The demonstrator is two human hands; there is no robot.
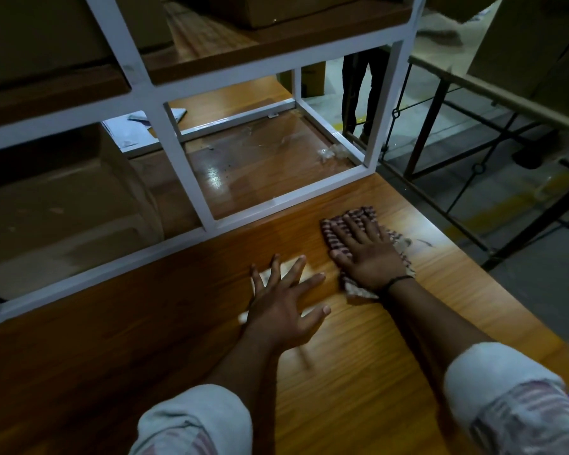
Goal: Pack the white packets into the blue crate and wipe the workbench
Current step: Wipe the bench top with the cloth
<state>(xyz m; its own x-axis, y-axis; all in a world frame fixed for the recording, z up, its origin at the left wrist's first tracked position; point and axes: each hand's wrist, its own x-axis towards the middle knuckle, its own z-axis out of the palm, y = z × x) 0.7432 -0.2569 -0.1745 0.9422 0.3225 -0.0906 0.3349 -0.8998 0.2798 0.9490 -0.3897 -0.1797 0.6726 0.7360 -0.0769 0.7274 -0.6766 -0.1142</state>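
While my right hand presses flat on the checked cloth on the desk, my left hand lies spread open.

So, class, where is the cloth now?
In the head view, the checked cloth lies right of centre on the workbench, flat under the right hand, in front of the white shelf frame.

The right hand lies flat, fingers straight, on a checked cloth spread on the wooden workbench. Just beside it the left hand is splayed over a pale, blurred patch — what it is I cannot tell. A white metal frame stands behind — cardboard boxes inside.
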